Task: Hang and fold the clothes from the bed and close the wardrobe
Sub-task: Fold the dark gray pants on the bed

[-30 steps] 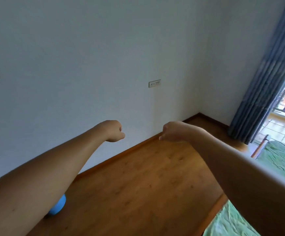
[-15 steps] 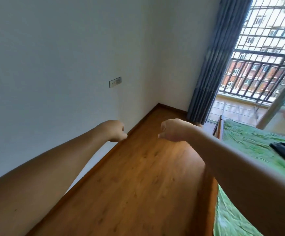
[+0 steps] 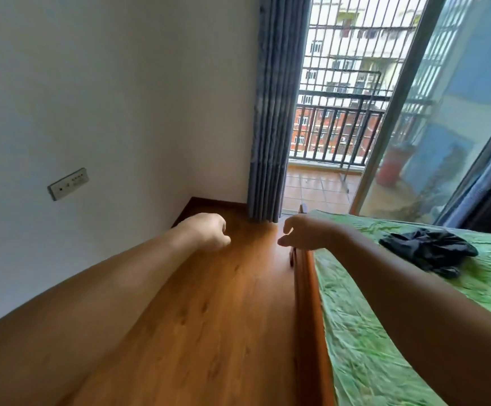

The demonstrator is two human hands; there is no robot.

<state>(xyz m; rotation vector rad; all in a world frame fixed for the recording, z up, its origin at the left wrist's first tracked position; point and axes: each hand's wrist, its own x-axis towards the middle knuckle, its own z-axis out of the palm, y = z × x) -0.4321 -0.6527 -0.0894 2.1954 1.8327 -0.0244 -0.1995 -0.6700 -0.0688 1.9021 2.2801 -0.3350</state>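
With my left hand (image 3: 209, 235) fisted and right hand (image 3: 303, 235) slack, both empty, I risked snagging the bedsheet (image 3: 385, 332) grabbing the crumpled black garment (image 3: 426, 249).

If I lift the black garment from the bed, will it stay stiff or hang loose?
Likely floppy: the black garment lies crumpled in soft folds on the green bed. It looks thin, so probably light. It should not roll.

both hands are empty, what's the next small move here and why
Probably swing the right hand to the right and reach for the dark garment lying crumpled on the green bed. Neither hand holds anything, the left hand is a bare fist over the floor, and that garment is the only clothing in view, on the right arm's side.
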